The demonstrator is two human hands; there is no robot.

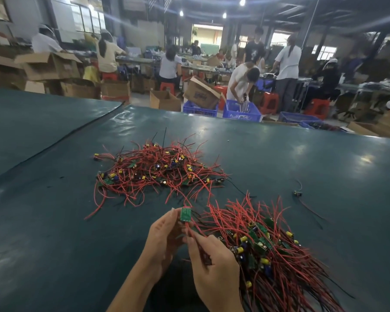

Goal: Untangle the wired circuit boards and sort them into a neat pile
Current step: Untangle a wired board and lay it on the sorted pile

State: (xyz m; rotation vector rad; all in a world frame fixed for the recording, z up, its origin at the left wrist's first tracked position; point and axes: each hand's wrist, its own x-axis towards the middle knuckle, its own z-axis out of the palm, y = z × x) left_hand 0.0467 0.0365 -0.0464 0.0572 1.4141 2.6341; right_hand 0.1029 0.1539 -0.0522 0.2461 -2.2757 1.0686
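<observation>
Over the near edge of the dark green table, the left hand holds a small green circuit board upright, pinched between thumb and curled fingertips and lifted clear of the surface. Just below it, the right hand has its thumb and fingers closed on the red wire that hangs from the board's lower end; another red lead runs from the top of the board back toward the middle of the table.

There lies the tangled heap, a loose knot of red and black wires with green boards and yellow and blue components scattered through it. The sorted pile sits just beside the right hand, touching its outer edge, with the boards gathered along one band and the wires fanned the same way (roughly, not perfectly).

A single stray piece with a wire lies apart to the right of both heaps.

Beyond the table's far edge stand blue crates and open cardboard boxes, with several people at work among benches and red stools.
</observation>
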